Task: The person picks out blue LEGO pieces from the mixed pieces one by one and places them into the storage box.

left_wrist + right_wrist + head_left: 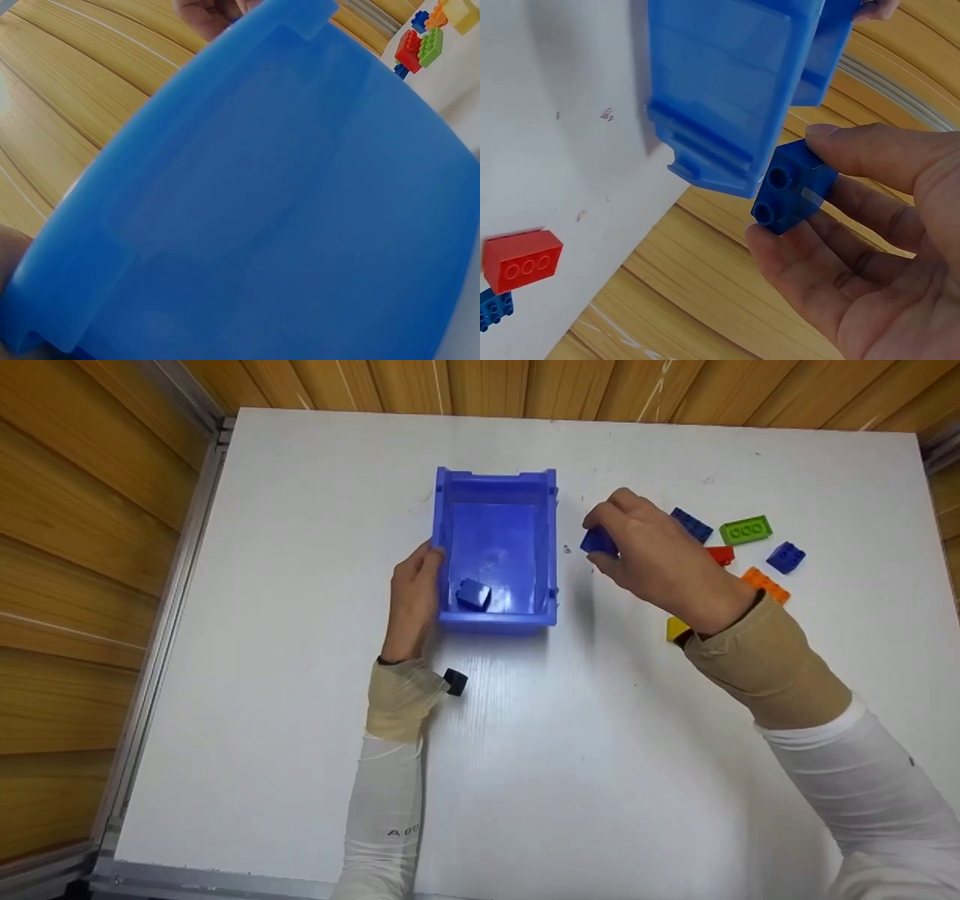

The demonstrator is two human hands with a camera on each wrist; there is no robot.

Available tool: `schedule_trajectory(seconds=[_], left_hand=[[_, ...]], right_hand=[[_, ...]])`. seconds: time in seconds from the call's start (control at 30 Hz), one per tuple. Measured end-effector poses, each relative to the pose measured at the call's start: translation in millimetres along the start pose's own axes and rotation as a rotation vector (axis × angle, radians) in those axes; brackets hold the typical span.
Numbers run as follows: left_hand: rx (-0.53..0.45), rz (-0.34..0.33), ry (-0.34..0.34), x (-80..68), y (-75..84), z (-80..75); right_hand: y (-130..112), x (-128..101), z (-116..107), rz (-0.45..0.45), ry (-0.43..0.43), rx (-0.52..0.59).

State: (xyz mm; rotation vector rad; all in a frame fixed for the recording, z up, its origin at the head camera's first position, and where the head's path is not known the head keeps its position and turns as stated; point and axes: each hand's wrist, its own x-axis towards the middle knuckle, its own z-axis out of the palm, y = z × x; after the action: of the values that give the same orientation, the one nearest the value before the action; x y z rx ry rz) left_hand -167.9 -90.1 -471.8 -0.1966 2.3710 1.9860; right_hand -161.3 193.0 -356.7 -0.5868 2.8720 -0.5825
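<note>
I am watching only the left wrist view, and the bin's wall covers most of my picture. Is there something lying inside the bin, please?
Observer: Yes, the head view shows one blue block inside the blue bin, in the corner near the left hand's wrist.
Operator: Thank you. And what does the right hand hold?
Observer: The right wrist view shows a second block, also blue, with two studs visible, between its thumb and fingers.
Operator: Is this one over the bin now?
Observer: No, in the head view it appears right of the bin, with a gap between.
</note>
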Motion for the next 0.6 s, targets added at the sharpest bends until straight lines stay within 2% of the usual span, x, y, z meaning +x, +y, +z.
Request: schedule_trajectory(seconds=[0.27,0.6], left_hand=[[-0.040,-0.010,-0.003,-1.2,0.6,0.7],[-0.026,-0.001,0.006,-1.1,0.4,1.1]], right_hand=[[-10.2,-1.0,-1.9,-0.071,0.032,-0.030],[-21.0,2.3,-3.2,-0.112,0.041,-0.017]])
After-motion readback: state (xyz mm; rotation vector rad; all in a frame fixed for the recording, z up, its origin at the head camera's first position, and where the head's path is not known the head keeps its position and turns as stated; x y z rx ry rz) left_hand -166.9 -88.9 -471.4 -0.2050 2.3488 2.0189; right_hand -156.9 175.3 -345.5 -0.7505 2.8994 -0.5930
